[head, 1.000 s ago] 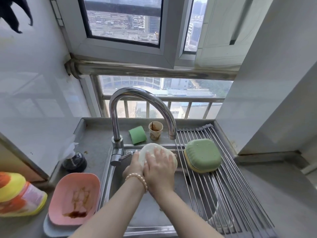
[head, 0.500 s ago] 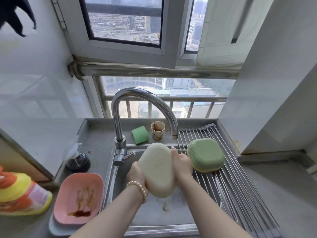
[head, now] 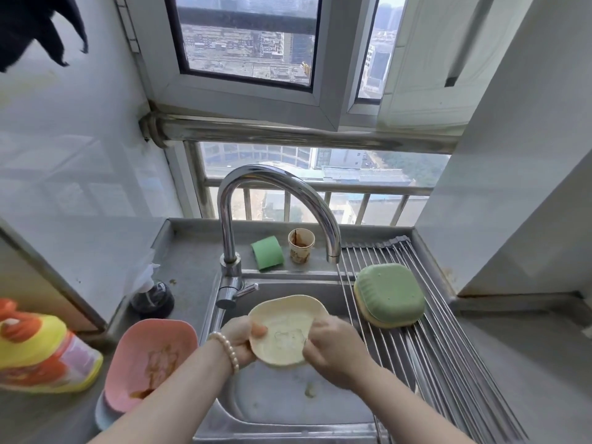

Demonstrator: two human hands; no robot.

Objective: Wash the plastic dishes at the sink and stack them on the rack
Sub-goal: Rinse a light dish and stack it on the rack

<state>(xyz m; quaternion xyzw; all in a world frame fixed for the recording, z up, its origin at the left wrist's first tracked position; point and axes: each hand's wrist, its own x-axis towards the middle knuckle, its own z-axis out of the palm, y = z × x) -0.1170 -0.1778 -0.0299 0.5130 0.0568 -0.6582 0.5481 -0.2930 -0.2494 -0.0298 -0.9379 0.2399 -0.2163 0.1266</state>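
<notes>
Over the steel sink [head: 288,408] I hold a cream plastic dish [head: 283,326], its hollow side facing up. My left hand [head: 238,339] grips its left rim with the thumb inside. My right hand [head: 333,347] holds the right rim, fingers curled over the edge. A thin stream of water runs from the faucet [head: 275,200] spout down past the dish's right side. On the roll-up wire rack [head: 448,363] to the right, a green dish [head: 390,291] lies upside down on a yellowish one. A dirty pink dish [head: 150,357] sits on a pale blue one at the left.
Behind the sink stand a green sponge [head: 267,253] and a stained paper cup [head: 301,245]. A dark soap dispenser [head: 152,298] and a yellow-orange detergent bottle [head: 38,350] are on the left counter. A white wall closes in on the right.
The cream dish has been turned from bottom-up to hollow side up and lowered toward me. My right hand moved from its back to its right rim.
</notes>
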